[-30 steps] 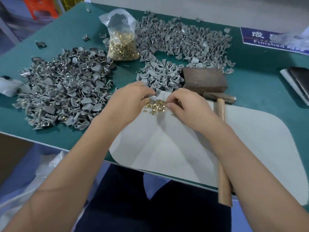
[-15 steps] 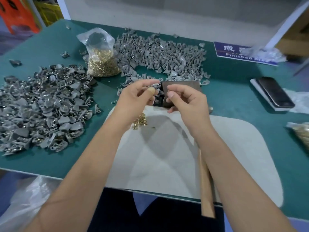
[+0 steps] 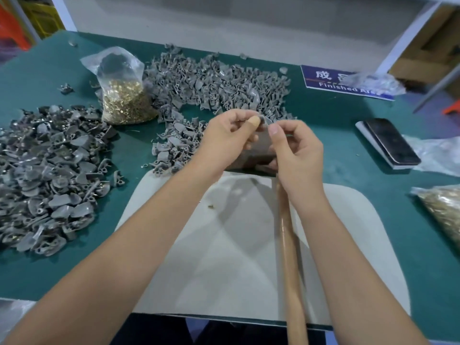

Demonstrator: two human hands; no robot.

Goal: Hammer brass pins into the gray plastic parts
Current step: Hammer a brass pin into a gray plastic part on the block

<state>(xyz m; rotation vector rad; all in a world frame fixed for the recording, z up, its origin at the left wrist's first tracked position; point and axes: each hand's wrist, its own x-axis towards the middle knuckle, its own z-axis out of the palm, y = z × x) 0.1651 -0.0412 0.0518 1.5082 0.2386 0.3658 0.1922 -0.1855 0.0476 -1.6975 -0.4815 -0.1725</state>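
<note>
My left hand pinches one gray plastic part between thumb and forefinger, raised above the brown block. My right hand has its thumb and forefinger pinched together at the part's right edge, on a brass pin that the fingertips almost hide. The hammer's wooden handle lies on the gray pad under my right forearm, its head hidden. One loose brass pin lies on the pad.
A heap of plain gray parts lies behind the hands. A darker heap of parts is at the left. A bag of brass pins stands between them, another bag at the right edge. A phone lies right.
Both hands rose from the small heap of pins on the pad and now meet over the block, left with a gray part, right pinched. The view tilted up and right.
</note>
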